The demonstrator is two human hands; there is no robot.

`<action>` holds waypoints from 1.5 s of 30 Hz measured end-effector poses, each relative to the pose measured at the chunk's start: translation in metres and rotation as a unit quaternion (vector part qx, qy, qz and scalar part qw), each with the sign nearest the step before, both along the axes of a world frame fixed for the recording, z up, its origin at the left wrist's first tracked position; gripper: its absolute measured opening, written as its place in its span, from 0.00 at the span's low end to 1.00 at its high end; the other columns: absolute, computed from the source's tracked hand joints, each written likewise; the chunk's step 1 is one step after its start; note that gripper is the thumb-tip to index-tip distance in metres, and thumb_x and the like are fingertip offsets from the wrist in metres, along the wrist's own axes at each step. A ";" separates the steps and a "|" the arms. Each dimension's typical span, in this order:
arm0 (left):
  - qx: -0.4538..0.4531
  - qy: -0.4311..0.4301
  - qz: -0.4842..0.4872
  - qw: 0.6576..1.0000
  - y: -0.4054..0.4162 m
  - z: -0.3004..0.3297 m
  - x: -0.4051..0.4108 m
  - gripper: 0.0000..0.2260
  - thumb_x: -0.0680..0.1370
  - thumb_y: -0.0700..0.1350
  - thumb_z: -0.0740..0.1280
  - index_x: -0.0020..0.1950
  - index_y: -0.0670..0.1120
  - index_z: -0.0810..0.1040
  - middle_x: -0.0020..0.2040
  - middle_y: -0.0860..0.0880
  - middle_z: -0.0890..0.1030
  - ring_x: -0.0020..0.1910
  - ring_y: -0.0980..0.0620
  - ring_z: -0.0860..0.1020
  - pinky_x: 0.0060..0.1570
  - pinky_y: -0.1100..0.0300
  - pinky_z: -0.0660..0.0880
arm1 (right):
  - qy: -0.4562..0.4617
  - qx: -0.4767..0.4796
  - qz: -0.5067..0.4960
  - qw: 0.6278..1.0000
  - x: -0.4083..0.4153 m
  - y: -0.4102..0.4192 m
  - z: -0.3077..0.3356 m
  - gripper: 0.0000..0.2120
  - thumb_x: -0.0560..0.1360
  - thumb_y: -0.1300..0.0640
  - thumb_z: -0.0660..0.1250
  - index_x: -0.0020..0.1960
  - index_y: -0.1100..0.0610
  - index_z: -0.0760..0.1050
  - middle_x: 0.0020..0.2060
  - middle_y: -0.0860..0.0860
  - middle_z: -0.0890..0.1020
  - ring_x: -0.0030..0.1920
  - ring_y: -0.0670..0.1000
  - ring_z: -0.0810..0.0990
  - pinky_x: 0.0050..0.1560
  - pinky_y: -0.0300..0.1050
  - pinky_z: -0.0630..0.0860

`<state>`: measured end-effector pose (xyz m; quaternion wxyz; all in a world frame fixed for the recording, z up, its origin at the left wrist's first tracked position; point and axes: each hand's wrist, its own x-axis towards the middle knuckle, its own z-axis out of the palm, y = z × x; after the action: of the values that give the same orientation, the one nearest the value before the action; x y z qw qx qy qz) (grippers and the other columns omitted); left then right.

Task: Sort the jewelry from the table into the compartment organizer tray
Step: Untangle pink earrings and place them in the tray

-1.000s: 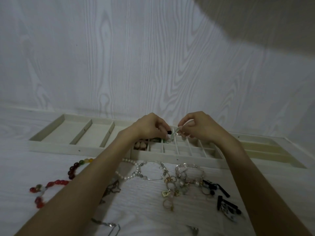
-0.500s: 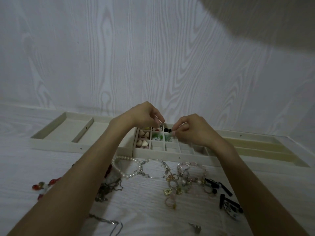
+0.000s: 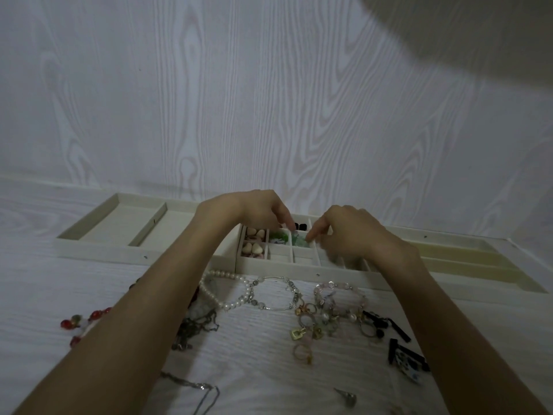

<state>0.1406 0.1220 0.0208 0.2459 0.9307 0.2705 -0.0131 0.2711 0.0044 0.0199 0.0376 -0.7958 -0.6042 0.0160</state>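
Note:
The cream compartment organizer tray (image 3: 179, 253) lies along the wall. Both hands hover over its small middle cells. My left hand (image 3: 254, 209) curls its fingertips down at a green jewelry piece (image 3: 300, 241) lying in a cell; whether it still pinches the piece is hidden. My right hand (image 3: 353, 232) has its fingers apart, the index tip touching the same green piece. Nearby cells hold pale heart-shaped pieces (image 3: 254, 235) and black pieces (image 3: 300, 226). On the table in front lie a pearl bracelet (image 3: 223, 295), a silver bangle (image 3: 275, 292) and a pink bead bracelet (image 3: 338, 287).
Gold rings and charms (image 3: 302, 327) and black hair clips (image 3: 398, 327) lie between my forearms and to the right. A red bead bracelet (image 3: 89, 317) sits left of my left arm, a dark chain (image 3: 197, 324) under it, a silver necklace (image 3: 203, 390) near the front edge.
Both hands have dropped from above the tray down into its middle cells. The small green piece held between them now lies in a cell, and my right fingers have spread.

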 end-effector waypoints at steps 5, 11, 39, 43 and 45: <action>0.055 0.058 -0.016 0.997 -0.001 0.000 0.003 0.25 0.77 0.33 0.56 0.59 0.59 0.79 0.64 0.40 0.72 0.63 0.41 0.67 0.65 0.50 0.65 | -0.026 -0.019 0.031 0.999 0.006 -0.009 0.016 0.23 0.77 0.66 0.58 0.56 0.40 0.79 0.64 0.49 0.73 0.63 0.53 0.66 0.55 0.46 0.60; 0.071 0.089 0.005 0.993 -0.003 -0.013 0.009 0.29 0.73 0.35 0.54 0.52 0.71 0.76 0.71 0.49 0.64 0.69 0.43 0.60 0.70 0.45 0.60 | -0.030 -0.089 0.035 0.995 -0.001 -0.010 0.015 0.19 0.79 0.61 0.57 0.61 0.41 0.76 0.69 0.49 0.68 0.68 0.53 0.61 0.64 0.49 0.57; 0.091 0.068 -0.020 0.993 0.000 -0.016 0.012 0.30 0.72 0.35 0.56 0.60 0.68 0.75 0.66 0.51 0.70 0.63 0.48 0.64 0.67 0.49 0.64 | 0.012 -0.072 0.047 0.996 0.004 -0.005 0.009 0.23 0.77 0.66 0.55 0.56 0.41 0.79 0.67 0.50 0.72 0.66 0.53 0.65 0.63 0.48 0.60; 0.093 0.013 -0.022 0.995 -0.007 0.005 -0.002 0.22 0.77 0.38 0.58 0.65 0.58 0.75 0.66 0.51 0.74 0.64 0.49 0.69 0.66 0.54 0.66 | 0.101 0.000 0.065 0.993 0.004 -0.016 0.026 0.20 0.77 0.64 0.58 0.47 0.39 0.79 0.65 0.53 0.75 0.56 0.56 0.77 0.59 0.54 0.74; 0.091 -0.048 0.009 0.995 -0.016 0.019 -0.014 0.18 0.79 0.40 0.60 0.66 0.54 0.74 0.65 0.50 0.74 0.62 0.51 0.71 0.59 0.60 0.67 | 0.128 0.025 0.080 0.988 0.002 -0.027 0.034 0.16 0.78 0.62 0.60 0.51 0.42 0.80 0.65 0.52 0.75 0.56 0.54 0.78 0.57 0.50 0.75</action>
<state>0.1270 0.1061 0.0402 0.1734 0.9462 0.2668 0.0583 0.2735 -0.0222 0.0543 0.1328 -0.7354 -0.6561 0.1057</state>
